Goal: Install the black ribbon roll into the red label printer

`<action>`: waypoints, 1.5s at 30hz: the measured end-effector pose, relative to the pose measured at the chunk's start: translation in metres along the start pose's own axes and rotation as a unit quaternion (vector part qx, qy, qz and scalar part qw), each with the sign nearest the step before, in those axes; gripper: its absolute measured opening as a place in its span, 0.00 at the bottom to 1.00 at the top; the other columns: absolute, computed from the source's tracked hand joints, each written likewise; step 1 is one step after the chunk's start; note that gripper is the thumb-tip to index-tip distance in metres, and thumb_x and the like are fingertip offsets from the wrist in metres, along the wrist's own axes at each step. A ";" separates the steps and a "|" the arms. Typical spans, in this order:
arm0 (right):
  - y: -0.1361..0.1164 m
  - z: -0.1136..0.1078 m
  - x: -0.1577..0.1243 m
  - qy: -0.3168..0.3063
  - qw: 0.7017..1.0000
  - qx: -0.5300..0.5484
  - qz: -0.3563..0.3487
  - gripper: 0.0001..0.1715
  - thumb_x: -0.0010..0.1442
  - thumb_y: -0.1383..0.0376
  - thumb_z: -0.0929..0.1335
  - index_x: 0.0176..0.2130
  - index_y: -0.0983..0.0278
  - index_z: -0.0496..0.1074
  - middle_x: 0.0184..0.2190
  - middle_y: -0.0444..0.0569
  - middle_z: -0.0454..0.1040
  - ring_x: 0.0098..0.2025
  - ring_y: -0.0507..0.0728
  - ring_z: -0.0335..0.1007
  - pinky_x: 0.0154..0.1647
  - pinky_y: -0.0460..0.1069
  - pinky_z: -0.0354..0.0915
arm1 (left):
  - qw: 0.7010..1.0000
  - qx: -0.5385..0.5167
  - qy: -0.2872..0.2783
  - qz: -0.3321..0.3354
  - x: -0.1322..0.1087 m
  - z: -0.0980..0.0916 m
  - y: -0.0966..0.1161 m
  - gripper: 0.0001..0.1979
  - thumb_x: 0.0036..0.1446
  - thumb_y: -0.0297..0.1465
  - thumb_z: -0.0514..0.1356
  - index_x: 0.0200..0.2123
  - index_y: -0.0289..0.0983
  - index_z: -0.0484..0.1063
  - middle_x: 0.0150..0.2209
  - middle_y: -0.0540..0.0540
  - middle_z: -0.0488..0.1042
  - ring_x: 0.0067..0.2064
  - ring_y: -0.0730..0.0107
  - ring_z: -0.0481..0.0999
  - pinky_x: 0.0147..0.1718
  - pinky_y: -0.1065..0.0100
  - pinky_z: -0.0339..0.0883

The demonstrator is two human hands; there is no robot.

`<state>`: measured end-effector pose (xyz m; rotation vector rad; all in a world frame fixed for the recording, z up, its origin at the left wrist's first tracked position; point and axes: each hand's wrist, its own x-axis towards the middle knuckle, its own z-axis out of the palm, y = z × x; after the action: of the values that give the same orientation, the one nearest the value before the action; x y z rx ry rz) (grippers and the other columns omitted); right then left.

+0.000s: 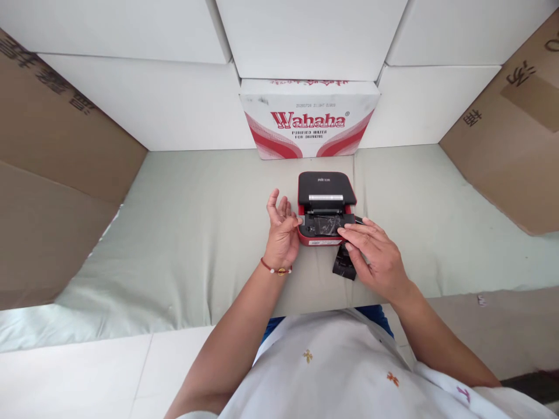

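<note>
A small red-and-black machine, which looks like a label printer, sits on the cloth with its dark lid raised at the back. A silvery roller shows under the lid. Shiny black film lies across the inner bay, and a loose dark piece hangs or rests at the front right corner. At the left rim, my left hand touches with its thumb, the other fingers spread upward and holding nothing. My right hand has its fingertips at the film's right end, index finger and thumb closed on it; the contact is partly hidden.
Behind the machine stands a white and red Wahaha carton, backed by stacked white boxes. Brown cardboard boxes stand at left and right. Pale green cloth covers the table, its front edge close to my body.
</note>
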<state>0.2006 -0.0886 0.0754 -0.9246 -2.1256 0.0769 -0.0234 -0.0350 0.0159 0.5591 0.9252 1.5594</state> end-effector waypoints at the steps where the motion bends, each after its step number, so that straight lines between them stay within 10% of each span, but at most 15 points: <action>1: 0.000 -0.001 0.003 0.000 1.000 0.001 -0.003 0.23 0.73 0.74 0.68 0.61 0.58 0.79 0.49 0.49 0.89 0.55 0.60 0.86 0.70 0.63 0.74 | 1.000 -0.003 0.000 0.000 0.000 0.000 0.000 0.51 0.42 0.26 0.73 0.67 0.64 0.62 0.75 0.53 0.61 0.84 0.56 0.47 0.82 0.51 0.46; 9: 0.022 -0.017 0.058 -0.070 0.983 0.089 0.143 0.16 0.78 0.59 0.66 0.57 0.59 0.81 0.41 0.47 0.88 0.44 0.57 0.86 0.52 0.53 0.78 | 0.999 -0.004 -0.039 -0.002 0.003 -0.004 -0.007 0.33 0.46 0.32 0.72 0.57 0.51 0.70 0.73 0.47 0.68 0.81 0.52 0.56 0.78 0.51 0.55; 15: 0.039 0.009 0.131 -0.363 0.908 -0.133 0.160 0.17 0.73 0.67 0.66 0.51 0.61 0.84 0.52 0.55 0.87 0.53 0.66 0.84 0.49 0.56 0.73 | 0.999 0.004 -0.035 -0.005 0.004 -0.005 -0.008 0.33 0.46 0.33 0.73 0.56 0.50 0.71 0.70 0.46 0.71 0.79 0.53 0.60 0.77 0.52 0.56; 20: 0.032 0.034 0.157 -0.436 0.850 -0.252 0.154 0.13 0.65 0.68 0.73 0.48 0.64 0.85 0.48 0.63 0.87 0.51 0.72 0.84 0.42 0.57 0.72 | 0.999 0.007 -0.041 -0.004 0.005 -0.005 -0.008 0.32 0.46 0.34 0.73 0.55 0.49 0.71 0.69 0.46 0.71 0.78 0.54 0.61 0.75 0.54 0.58; 37: 0.028 0.044 0.152 -0.423 0.857 -0.239 0.171 0.18 0.67 0.71 0.70 0.55 0.65 0.81 0.51 0.65 0.86 0.53 0.72 0.84 0.46 0.57 0.73 | 1.000 0.005 -0.029 0.001 0.004 -0.002 -0.009 0.30 0.46 0.33 0.72 0.54 0.47 0.72 0.66 0.46 0.74 0.77 0.55 0.64 0.76 0.53 0.57; 45: 0.000 -0.013 0.109 -0.185 0.954 -0.119 0.202 0.22 0.75 0.59 0.66 0.63 0.61 0.74 0.57 0.58 0.82 0.48 0.67 0.82 0.46 0.57 0.74 | 0.999 -0.003 -0.033 -0.003 0.001 -0.002 -0.008 0.28 0.47 0.34 0.72 0.53 0.47 0.73 0.66 0.47 0.74 0.76 0.54 0.64 0.75 0.53 0.58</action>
<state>0.1644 -0.0219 0.1551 -1.5870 -2.2806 0.2209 -0.0201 -0.0341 0.0082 0.5991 0.8723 1.5282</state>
